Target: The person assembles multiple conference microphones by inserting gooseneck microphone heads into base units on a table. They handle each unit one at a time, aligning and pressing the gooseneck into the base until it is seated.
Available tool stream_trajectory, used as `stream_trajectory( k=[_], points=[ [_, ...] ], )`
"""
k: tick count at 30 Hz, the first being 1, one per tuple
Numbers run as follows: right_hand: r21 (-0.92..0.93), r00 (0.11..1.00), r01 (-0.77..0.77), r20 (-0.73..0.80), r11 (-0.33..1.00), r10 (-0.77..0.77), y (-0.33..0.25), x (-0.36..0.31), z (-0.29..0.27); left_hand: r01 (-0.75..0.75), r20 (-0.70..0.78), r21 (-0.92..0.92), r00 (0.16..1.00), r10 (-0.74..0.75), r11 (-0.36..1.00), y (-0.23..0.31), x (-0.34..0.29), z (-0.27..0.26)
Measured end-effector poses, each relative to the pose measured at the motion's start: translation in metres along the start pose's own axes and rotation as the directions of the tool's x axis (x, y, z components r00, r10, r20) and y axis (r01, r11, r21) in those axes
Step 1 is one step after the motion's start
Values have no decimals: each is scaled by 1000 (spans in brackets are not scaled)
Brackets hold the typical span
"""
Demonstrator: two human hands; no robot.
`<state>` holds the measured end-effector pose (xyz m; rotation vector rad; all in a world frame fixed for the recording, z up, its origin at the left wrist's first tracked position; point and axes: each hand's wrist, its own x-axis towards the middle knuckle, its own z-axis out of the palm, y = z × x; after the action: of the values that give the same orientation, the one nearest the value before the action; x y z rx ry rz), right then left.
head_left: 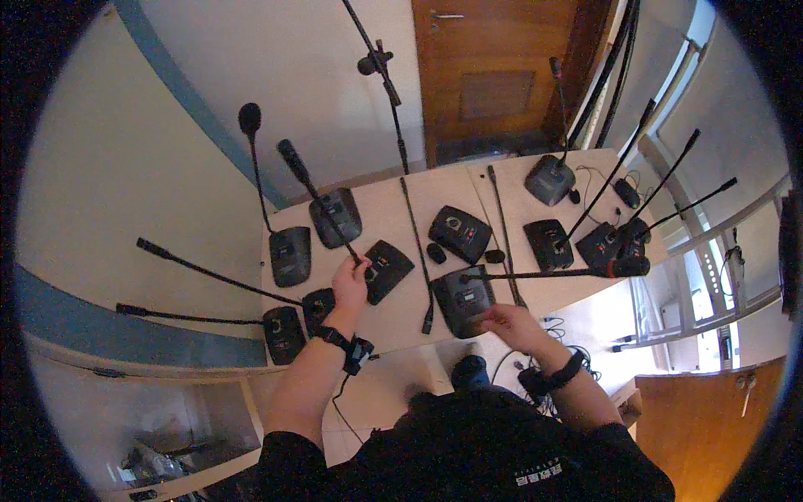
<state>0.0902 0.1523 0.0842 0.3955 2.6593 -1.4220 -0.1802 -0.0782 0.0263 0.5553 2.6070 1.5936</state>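
My left hand [351, 283] is closed around the lower end of a black gooseneck microphone [316, 191], right beside a dark base unit [390, 272]. The stem leans up to the left, its head over another base [336, 218]. I cannot tell whether the stem is joined to the base by my fingers. At the table's near edge, my right hand [512, 326] pinches the corner of a second microphone's base [465, 303]. That one's gooseneck [544, 274] stretches right to a thick head with a red ring. Each wrist wears a black strap.
More microphones stand at the left [288, 255] and right [549, 244] of the pale table [389, 186]. A loose gooseneck stem [414, 243] lies mid-table near a bare base [460, 234]. Behind are a microphone stand [393, 92] and wooden door [502, 75]. Cables [577, 360] lie on the floor.
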Motion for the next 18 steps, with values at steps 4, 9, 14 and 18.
stream_trajectory(
  k=[4, 9, 14, 18],
  points=[
    [156, 929, -159, -311, 975, 201, 39, 3, -39, -58, -29, 27, 998, 59, 998, -1, 20, 6],
    [-167, 861, -321, -462, 932, 214, 69, 40, -55, -18, -21, -117, 1000, 16, 993, -10, 53, 29],
    [-314, 894, -424, -292, 849, 339, 88, 66, -35, -12, -60, -97, 998, 6, 995, -2, 63, 40],
    [-268, 871, -478, -264, 836, 414, 100, 73, -25, 77, -66, 56, 995, -73, 995, 15, 52, 36]
  ],
)
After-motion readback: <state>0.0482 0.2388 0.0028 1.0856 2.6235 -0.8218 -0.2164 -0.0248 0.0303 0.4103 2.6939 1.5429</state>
